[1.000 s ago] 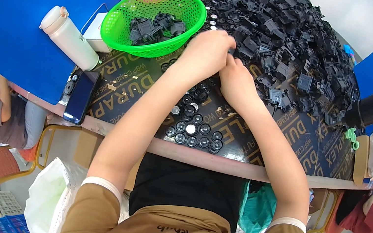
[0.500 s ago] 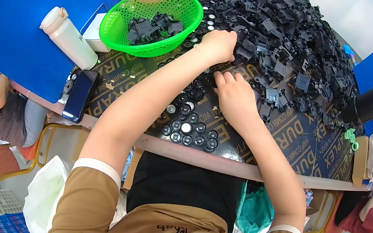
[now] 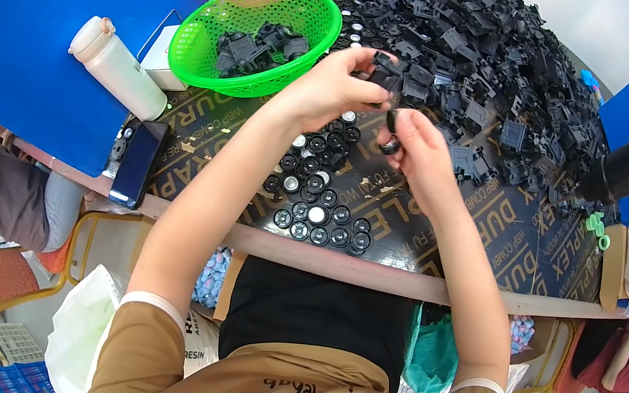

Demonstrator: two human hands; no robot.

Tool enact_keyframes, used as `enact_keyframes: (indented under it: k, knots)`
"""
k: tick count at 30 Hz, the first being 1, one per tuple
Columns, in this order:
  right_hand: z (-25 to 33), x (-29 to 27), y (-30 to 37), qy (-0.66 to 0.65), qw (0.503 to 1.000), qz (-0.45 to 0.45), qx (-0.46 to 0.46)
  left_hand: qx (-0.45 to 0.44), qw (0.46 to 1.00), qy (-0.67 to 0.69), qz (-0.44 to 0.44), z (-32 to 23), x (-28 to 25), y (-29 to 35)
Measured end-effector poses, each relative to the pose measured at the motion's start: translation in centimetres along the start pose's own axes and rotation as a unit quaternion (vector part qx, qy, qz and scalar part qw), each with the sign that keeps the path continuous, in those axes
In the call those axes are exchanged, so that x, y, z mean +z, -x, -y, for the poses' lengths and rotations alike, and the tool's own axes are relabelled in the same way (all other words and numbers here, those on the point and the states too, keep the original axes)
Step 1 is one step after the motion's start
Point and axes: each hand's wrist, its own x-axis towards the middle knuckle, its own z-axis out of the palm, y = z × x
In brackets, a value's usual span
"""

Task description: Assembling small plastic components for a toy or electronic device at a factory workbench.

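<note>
Bright, fairly even light covers the scene, with soft shadows. The glossy tabletop (image 3: 406, 257) shows a pale sheen near its front; the heaped black parts (image 3: 483, 54) run together darkly — fine detail is hard to read. Fisheye distortion bows the table edge (image 3: 400, 281) — black vignetting swallows the corners.

I remotely see a lime-green basket (image 3: 250, 85) at upper left, black parts (image 3: 475, 48) at upper right, gold lettering (image 3: 496, 245) patterning the dark tabletop (image 3: 405, 255).
</note>
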Motion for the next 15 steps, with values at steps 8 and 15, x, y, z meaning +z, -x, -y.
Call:
enact_keyframes:
  k: [8,15]
  knots:
    - [-0.1,-1.7,-0.5,-0.139,0.989,0.023,-0.055,0.226,0.891,-0.391,-0.055,3.2,0.0,2.1]
    - [0.0,-1.4,-0.2,-0.062,0.996,0.037,-0.060,0.180,0.877,-0.444,-0.044,2.5,1.6,3.4]
